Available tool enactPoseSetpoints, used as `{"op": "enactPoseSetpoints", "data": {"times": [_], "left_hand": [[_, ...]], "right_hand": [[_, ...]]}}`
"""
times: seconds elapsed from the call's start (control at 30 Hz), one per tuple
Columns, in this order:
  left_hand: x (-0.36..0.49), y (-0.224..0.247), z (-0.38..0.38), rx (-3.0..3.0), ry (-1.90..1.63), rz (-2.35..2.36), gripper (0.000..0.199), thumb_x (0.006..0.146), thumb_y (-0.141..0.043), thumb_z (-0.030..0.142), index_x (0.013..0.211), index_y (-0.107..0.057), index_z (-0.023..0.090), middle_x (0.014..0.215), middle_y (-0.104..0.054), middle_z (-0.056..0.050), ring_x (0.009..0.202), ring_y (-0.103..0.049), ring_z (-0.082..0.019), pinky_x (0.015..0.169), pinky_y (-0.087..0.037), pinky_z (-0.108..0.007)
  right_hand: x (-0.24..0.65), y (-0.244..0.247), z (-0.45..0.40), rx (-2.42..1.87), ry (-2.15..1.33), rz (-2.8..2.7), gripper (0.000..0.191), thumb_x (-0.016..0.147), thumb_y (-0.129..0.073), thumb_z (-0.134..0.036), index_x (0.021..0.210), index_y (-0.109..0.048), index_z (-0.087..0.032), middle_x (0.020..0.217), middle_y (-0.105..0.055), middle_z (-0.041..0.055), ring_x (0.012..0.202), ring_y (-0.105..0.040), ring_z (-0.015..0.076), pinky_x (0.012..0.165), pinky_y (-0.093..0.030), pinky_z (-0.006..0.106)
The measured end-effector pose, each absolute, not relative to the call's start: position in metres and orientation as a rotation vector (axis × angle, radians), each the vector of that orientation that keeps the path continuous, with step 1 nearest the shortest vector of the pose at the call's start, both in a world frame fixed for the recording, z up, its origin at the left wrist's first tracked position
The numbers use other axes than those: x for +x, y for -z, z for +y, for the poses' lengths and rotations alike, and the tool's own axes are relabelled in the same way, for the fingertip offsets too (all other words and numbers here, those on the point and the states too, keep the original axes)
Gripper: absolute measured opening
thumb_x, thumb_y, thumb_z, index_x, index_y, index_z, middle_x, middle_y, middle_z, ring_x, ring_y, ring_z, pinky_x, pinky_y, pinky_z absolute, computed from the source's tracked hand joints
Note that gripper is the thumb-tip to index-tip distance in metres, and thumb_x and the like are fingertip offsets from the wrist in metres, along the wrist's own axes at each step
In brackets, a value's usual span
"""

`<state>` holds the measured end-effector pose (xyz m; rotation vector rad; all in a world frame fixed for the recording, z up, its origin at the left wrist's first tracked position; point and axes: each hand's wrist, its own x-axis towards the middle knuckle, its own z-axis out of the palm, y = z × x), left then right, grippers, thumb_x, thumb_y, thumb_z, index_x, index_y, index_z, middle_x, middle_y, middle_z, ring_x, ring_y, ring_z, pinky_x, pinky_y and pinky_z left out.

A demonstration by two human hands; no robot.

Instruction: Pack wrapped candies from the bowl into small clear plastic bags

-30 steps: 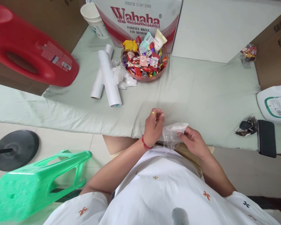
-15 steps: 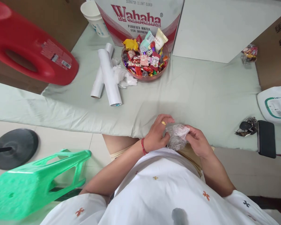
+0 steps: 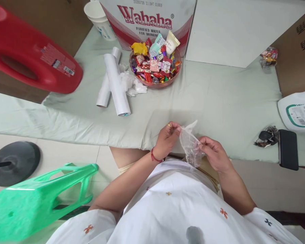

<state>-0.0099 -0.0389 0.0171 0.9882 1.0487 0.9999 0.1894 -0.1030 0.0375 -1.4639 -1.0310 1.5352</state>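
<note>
A thin, clear plastic bag [image 3: 189, 142] is stretched between my two hands at the near edge of the table, over my lap. My left hand [image 3: 167, 137], with a ring and a red cord bracelet, pinches its upper left corner. At the bag's right side my right hand [image 3: 215, 152] grips the film between thumb and fingers. One pointed corner of the bag sticks up above the hands, while the crumpled lower part hangs toward my shirt. Whether anything lies inside the bag I cannot tell.
A bowl of wrapped candies [image 3: 156, 83] stands before a Wahaha box [image 3: 147, 20]. Left of it lie two white rolls [image 3: 117, 84] and crumpled plastic [image 3: 133, 83]. A red jug [image 3: 58, 74] stands left; keys [image 3: 266, 136] and a phone [image 3: 288, 149] lie right. A green stool [image 3: 40, 200] is below.
The bunched bag has been pulled out into a spread shape. My left fingers, apart before, have closed on its upper corner. The right hand keeps its grip nearly in place.
</note>
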Motion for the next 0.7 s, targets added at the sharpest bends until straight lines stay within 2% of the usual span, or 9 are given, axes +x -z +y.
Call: {"op": "enactPoseSetpoints", "data": {"times": [0.17, 0.23, 0.3, 0.37, 0.43, 0.5, 0.57, 0.7], "left_hand": [[-0.006, -0.021, -0.035, 0.621, -1.008, 1.028, 0.041, 0.08, -0.078, 0.053, 0.086, -0.053, 0.021, 0.082, -0.059, 0.003, 0.077, -0.058, -0.011, 0.074, -0.053, -0.025], [-0.005, -0.022, -0.035, 0.634, -1.017, 1.05, 0.041, 0.08, -0.077, 0.053, 0.086, -0.053, 0.021, 0.079, -0.059, 0.003, 0.077, -0.058, -0.011, 0.073, -0.053, -0.025], [-0.003, -0.023, -0.036, 0.679, -1.027, 1.058, 0.039, 0.082, -0.076, 0.052, 0.086, -0.054, 0.02, 0.078, -0.06, 0.003, 0.077, -0.059, -0.011, 0.074, -0.053, -0.025], [-0.002, -0.024, -0.038, 0.712, -1.029, 1.052, 0.037, 0.084, -0.074, 0.052, 0.087, -0.055, 0.02, 0.079, -0.061, 0.002, 0.078, -0.059, -0.012, 0.075, -0.053, -0.025], [0.0, -0.026, -0.042, 0.745, -1.018, 1.035, 0.036, 0.086, -0.073, 0.052, 0.088, -0.056, 0.02, 0.079, -0.063, 0.002, 0.079, -0.06, -0.012, 0.076, -0.053, -0.026], [0.001, -0.028, -0.045, 0.782, -0.998, 1.009, 0.036, 0.087, -0.072, 0.053, 0.088, -0.056, 0.02, 0.08, -0.063, 0.001, 0.079, -0.06, -0.013, 0.078, -0.052, -0.027], [0.0, -0.03, -0.048, 0.814, -0.977, 0.984, 0.037, 0.088, -0.072, 0.054, 0.087, -0.057, 0.02, 0.081, -0.063, 0.001, 0.079, -0.06, -0.013, 0.079, -0.052, -0.028], [-0.009, -0.029, -0.048, 0.791, -0.987, 0.997, 0.039, 0.087, -0.072, 0.056, 0.087, -0.056, 0.02, 0.081, -0.062, 0.001, 0.08, -0.059, -0.013, 0.078, -0.052, -0.028]], "right_hand": [[0.195, -0.03, -0.11, -1.522, -1.506, -1.016, 0.028, 0.089, -0.067, -0.048, 0.08, -0.063, -0.022, 0.076, -0.063, 0.0011, 0.07, -0.058, 0.0165, 0.068, -0.051, 0.031], [0.196, -0.031, -0.111, -1.598, -1.295, -1.124, 0.025, 0.091, -0.067, -0.048, 0.093, -0.065, -0.023, 0.092, -0.067, 0.0039, 0.081, -0.062, 0.0185, 0.073, -0.054, 0.033], [0.195, -0.038, -0.108, -1.636, -0.943, -1.287, 0.026, 0.091, -0.07, -0.045, 0.107, -0.066, -0.025, 0.113, -0.066, 0.0076, 0.097, -0.063, 0.0215, 0.084, -0.055, 0.038], [0.192, -0.045, -0.102, -1.615, -0.664, -1.475, 0.028, 0.09, -0.073, -0.041, 0.113, -0.066, -0.027, 0.123, -0.064, 0.0096, 0.111, -0.061, 0.0251, 0.096, -0.052, 0.043], [0.185, -0.051, -0.091, -1.588, -0.566, -1.623, 0.03, 0.089, -0.076, -0.042, 0.113, -0.067, -0.028, 0.121, -0.066, 0.0098, 0.115, -0.059, 0.0277, 0.101, -0.049, 0.047], [0.178, -0.054, -0.079, -1.58, -0.601, -1.674, 0.027, 0.09, -0.074, -0.045, 0.111, -0.068, -0.028, 0.116, -0.068, 0.0091, 0.113, -0.059, 0.0281, 0.099, -0.049, 0.046], [0.172, -0.052, -0.067, -1.565, -0.676, -1.642, 0.019, 0.095, -0.067, -0.046, 0.102, -0.068, -0.027, 0.109, -0.07, 0.0076, 0.107, -0.061, 0.0259, 0.095, -0.051, 0.043], [0.17, -0.047, -0.053, -1.564, -0.844, -1.338, 0.026, 0.099, -0.06, -0.049, 0.091, -0.064, -0.025, 0.09, -0.068, 0.0028, 0.084, -0.062, 0.0195, 0.081, -0.053, 0.035]]}}
